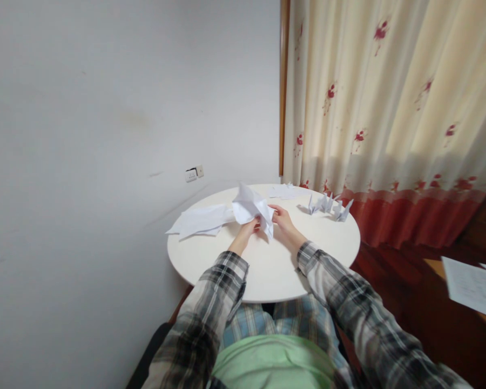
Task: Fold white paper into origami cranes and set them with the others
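Note:
Both my hands are raised over a round white table [267,270], gripping one partly folded white paper [251,208]. My left hand [249,229] pinches the paper's lower edge from underneath. My right hand [281,219] holds its right side, fingers curled on it. The paper stands up, creased and pointed at the top. Plaid sleeves cover both my forearms.
A loose stack of white sheets [200,220] lies on the table's left. Several folded paper cranes [328,206] stand at the right rear, with more folded paper [283,190] at the back. A wall is left, a curtain [389,108] behind, and a wooden desk with paper [473,286] right.

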`<state>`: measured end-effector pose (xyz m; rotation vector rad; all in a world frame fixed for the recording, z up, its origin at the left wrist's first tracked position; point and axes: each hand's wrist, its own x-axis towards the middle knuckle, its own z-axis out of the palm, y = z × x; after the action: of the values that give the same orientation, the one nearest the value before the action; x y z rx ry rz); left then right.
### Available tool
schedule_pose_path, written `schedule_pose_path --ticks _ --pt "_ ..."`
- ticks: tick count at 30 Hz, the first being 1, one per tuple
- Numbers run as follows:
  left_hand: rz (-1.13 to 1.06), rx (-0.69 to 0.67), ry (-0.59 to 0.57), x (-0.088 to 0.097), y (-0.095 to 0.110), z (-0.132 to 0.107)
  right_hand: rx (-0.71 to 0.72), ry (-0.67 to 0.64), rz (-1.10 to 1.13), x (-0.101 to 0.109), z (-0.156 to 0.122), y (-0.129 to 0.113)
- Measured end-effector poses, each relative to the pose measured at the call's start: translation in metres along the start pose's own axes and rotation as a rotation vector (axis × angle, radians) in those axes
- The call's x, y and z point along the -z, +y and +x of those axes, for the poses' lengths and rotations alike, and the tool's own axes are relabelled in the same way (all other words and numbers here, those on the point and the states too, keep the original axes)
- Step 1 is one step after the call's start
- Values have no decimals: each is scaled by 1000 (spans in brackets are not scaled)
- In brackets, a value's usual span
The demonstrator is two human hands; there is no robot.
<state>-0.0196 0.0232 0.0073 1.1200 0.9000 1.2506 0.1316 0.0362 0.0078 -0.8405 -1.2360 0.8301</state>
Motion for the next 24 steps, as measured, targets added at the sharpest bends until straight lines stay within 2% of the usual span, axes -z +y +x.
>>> schedule_pose_path --ticks 4,12,18,21,24 --pt "-2 26 2 -3 5 -3 -69 -5 60 -3 -3 -9" --pt "-260 207 131 -6 20 -2 57 26 24 -9 -9 -9" --pt "-336 188 52 -3 19 -5 -39 76 56 -5 -8 -5" --pt "-343 197 68 -4 17 -4 -40 142 96 -4 -7 -5" --pt "-364 223 97 -7 15 -1 -12 234 45 -2 -5 -5"
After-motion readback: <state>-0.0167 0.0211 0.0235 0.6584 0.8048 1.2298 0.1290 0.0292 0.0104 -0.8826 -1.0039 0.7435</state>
